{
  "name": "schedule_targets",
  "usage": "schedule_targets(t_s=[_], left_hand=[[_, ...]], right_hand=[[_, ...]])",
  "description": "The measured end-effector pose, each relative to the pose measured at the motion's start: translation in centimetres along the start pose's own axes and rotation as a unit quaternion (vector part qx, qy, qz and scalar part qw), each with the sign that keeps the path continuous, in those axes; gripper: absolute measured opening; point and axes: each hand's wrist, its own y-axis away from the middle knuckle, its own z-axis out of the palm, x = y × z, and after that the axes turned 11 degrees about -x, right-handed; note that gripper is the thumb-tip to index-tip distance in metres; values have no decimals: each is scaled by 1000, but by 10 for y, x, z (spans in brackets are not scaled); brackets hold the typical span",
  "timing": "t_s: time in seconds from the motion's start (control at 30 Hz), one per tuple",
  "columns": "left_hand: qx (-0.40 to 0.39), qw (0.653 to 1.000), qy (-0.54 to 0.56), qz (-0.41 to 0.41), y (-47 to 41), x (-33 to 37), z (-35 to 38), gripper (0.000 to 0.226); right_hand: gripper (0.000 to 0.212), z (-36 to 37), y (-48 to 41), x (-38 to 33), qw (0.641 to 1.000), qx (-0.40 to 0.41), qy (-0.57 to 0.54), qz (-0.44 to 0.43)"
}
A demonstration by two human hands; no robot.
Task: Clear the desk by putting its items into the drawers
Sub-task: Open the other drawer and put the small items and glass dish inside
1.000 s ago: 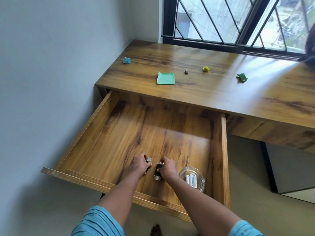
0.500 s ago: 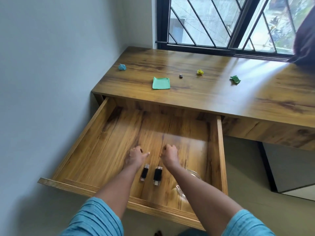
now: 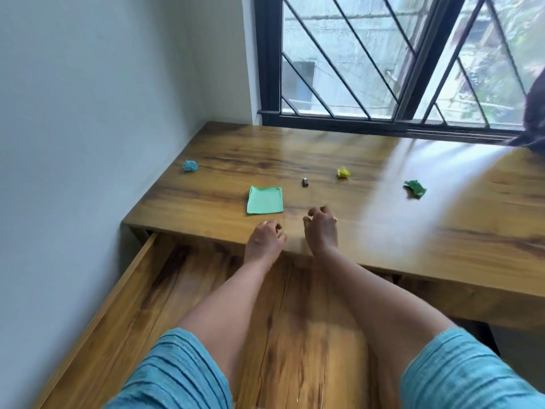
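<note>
My left hand [image 3: 265, 239] and my right hand [image 3: 321, 228] hover over the desk's front edge, fingers loosely curled, holding nothing. On the wooden desk [image 3: 383, 225] lie a light green square paper [image 3: 264, 200] just beyond my left hand, a small dark object [image 3: 305, 182], a blue crumpled paper [image 3: 189, 166], a yellow crumpled paper [image 3: 343, 173] and a dark green crumpled paper [image 3: 415, 188]. The open drawer [image 3: 141, 290] extends under my forearms; its front part is hidden by my arms and sleeves.
A grey wall [image 3: 88, 143] runs along the left of desk and drawer. A barred window [image 3: 383, 60] stands behind the desk. A dark object [image 3: 535, 113] sits at the far right edge.
Both hands let go of the two small dark items in the drawer, then rose and moved forward to the desk's front edge. My view tilted up, so the drawer's front is out of sight.
</note>
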Motion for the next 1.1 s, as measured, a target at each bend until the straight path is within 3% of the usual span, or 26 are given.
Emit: schedule_targets(t_s=[0.27,0.47,0.8,1.0,1.1], left_hand=[[25,999,2,32,-82,4,1,31],[41,998,-5,57,-78,-9,2,27],[62,996,4,66,-42,-41,-17,26],[18,999,15,43,10,-83,-22,28],[11,999,26,23,38,-110,-25,27]], right_hand=[[29,9,-125,-9,986,-75,133,-60],[34,15,-139,-6,978,-56,190,-72],[34,20,-94,-6,977,-20,204,-50],[27,41,-5,-5,995,4,103,-7],[20,59,51,-11,994,60,66,-63]])
